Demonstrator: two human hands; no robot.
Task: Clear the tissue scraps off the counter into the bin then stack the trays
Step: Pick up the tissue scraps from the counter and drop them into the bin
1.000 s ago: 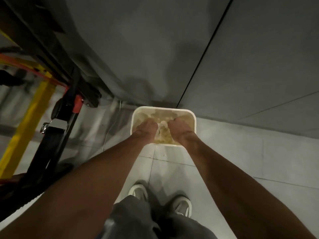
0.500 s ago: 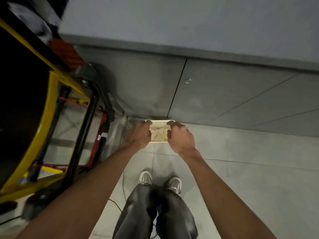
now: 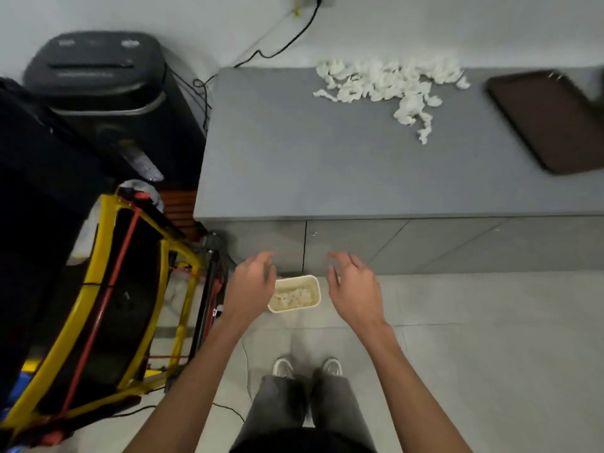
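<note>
On the floor against the cabinet front (image 3: 359, 246), the small cream bin (image 3: 317, 289) now stands free of your hands. A second ago both were pushed down inside it, and half a second ago they were at its rim. Now you have straightened up and the counter (image 3: 294, 165) top has come into view. Your left hand (image 3: 251, 286) hangs over the bin's left edge and your right hand (image 3: 354, 289) just to the right of it. Both have their fingers spread and loosely bent, and neither holds anything. I judge that one load has gone in and been pressed down, so you are free to fetch the next.

A pale crumpled layer shows inside the bin. Most of the job is still on the counter, where the tissue scraps (image 3: 385, 83) lie in a ragged white heap along the far edge. They are torn, twisted strips, with a tail straggling toward you. They look light and loose, so they should gather better by scooping than by picking. A dark tray (image 3: 549, 125) lies just to their right, partly blurred. I cannot tell whether the dark shape at the frame's right edge is a second tray, and nothing is stacked yet.
</note>
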